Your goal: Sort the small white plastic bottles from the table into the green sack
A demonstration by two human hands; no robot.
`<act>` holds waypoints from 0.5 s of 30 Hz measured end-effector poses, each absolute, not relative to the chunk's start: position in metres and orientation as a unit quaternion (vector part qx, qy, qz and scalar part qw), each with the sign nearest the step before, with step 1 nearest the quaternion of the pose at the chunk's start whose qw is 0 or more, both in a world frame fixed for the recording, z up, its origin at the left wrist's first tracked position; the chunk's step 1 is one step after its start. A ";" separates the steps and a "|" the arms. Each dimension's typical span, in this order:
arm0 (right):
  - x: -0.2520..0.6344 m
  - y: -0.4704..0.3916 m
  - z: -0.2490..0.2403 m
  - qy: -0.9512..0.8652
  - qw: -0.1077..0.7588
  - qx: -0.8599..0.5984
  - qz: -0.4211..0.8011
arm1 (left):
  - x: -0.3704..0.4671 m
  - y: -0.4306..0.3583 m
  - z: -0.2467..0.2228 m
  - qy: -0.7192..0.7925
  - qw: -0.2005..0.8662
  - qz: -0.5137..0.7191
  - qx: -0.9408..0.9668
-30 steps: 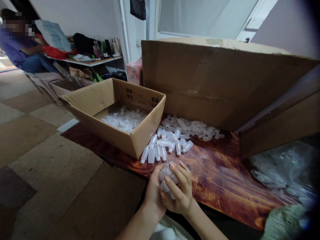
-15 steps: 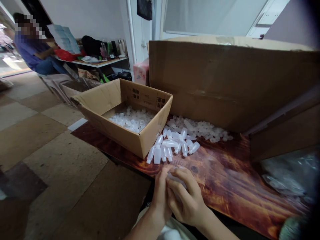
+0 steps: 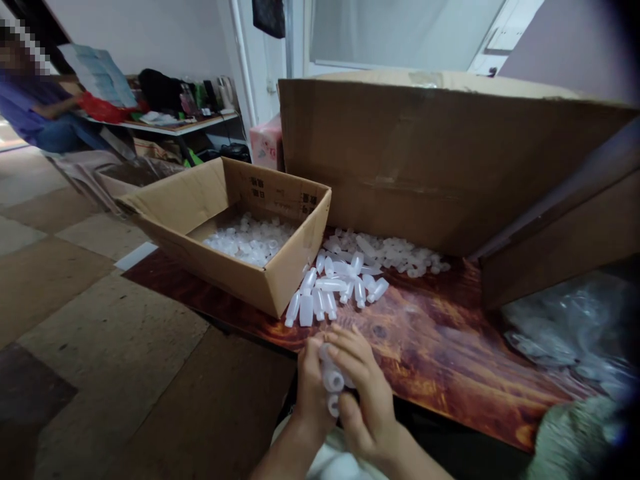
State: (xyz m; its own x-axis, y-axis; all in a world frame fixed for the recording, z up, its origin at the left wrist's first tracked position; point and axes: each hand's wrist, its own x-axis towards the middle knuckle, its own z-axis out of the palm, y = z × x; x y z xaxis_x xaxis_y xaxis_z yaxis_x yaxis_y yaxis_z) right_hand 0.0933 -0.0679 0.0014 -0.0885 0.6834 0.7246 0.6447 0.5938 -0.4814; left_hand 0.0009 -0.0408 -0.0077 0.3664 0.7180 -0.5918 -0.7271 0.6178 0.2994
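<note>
Use the open brown box [image 3: 250, 281] to find your way around. Your two hands are near you, in front of its right corner and well apart from it. Your left hand [image 3: 311, 383] is curled around one side of some little white bottles [image 3: 333, 381], and your right hand [image 3: 369, 393] is pressed on the other side. So your hands hold the bottles tight between them, and the round ends of two point toward you. Your fingers hide the rest, so I can't tell how many you have.

Just to the right of the open box, a heap of more bottles [image 3: 330, 285] lies on the shiny red-brown table [image 3: 440, 353]. Inside the open box there are lots of small, see-through white bits [image 3: 250, 239]. Behind it and to the right stands a great big box [image 3: 425, 167]. Far to the right of the open box is a clear plastic bag [image 3: 575, 327].
</note>
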 end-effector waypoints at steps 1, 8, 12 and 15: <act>0.105 -0.058 0.002 -0.727 0.489 -0.482 0.005 | 0.001 -0.037 -0.007 0.360 0.820 0.444 -0.001; 0.195 0.023 -0.011 -0.733 0.269 -0.624 -0.045 | -0.011 -0.021 -0.005 0.356 0.827 0.433 0.039; 0.198 0.018 -0.005 -0.733 0.287 -0.614 -0.055 | -0.016 -0.019 -0.008 0.335 0.842 0.422 -0.003; 0.174 -0.019 0.011 -0.709 0.347 -0.610 -0.071 | -0.015 -0.018 -0.005 0.337 0.839 0.428 -0.022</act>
State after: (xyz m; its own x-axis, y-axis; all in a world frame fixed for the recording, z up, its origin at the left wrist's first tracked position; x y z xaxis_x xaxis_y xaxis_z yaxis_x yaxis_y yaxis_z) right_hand 0.1740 -0.0193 0.0113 -0.0168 0.8153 0.5789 0.9143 0.2468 -0.3211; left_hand -0.0155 -0.0184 -0.0049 0.4071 0.7029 -0.5832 -0.7324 0.6328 0.2514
